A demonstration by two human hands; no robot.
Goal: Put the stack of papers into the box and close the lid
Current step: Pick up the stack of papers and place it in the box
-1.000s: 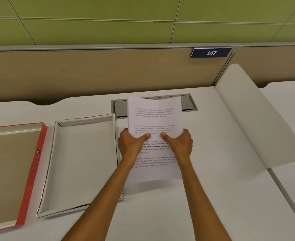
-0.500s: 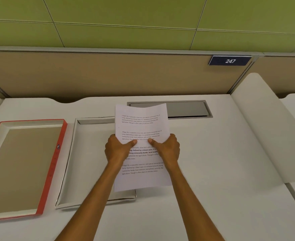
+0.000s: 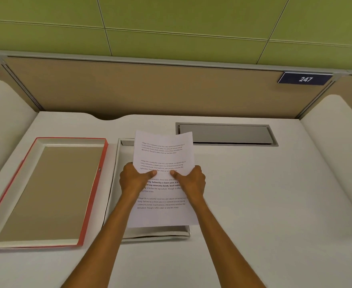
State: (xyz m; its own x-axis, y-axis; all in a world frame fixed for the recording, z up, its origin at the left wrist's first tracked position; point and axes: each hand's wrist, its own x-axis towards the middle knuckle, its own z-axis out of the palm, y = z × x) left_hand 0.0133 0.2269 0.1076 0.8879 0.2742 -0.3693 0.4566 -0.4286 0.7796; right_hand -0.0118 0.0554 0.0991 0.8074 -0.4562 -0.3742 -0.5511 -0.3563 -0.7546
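A stack of white printed papers (image 3: 163, 150) is held in the air over the open white box (image 3: 117, 163), covering most of it. My left hand (image 3: 134, 178) grips the stack's left edge and my right hand (image 3: 190, 180) grips its right edge, thumbs pressed on the top sheet. The box's front wall (image 3: 156, 232) shows below the papers. The lid (image 3: 52, 190), red-edged with a tan inside, lies upside down on the desk to the left of the box.
The white desk (image 3: 264, 204) has a grey cable hatch (image 3: 226, 134) at the back right. Curved white dividers (image 3: 333, 146) rise on both sides. A tan partition with a "247" plate (image 3: 305, 79) stands behind.
The papers, held in both hands, have moved left from beside the box to over it. The view has also turned left, so the lid shows in full.
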